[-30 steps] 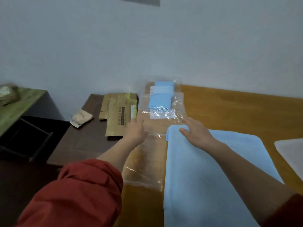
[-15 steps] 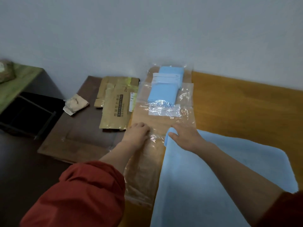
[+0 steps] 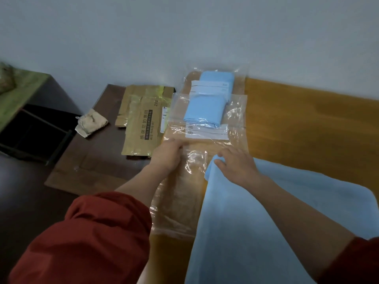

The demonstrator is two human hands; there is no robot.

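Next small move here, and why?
Probably fold the flat light-blue cloth over from the corner under the right hand: spread out, it lies wider than the empty clear plastic bag whose far edge the left hand holds.

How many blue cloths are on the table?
3. One spread blue cloth lies under the right hand; two folded ones sit in clear packs at the back, the near pack overlapping the far pack. More may be hidden beneath.
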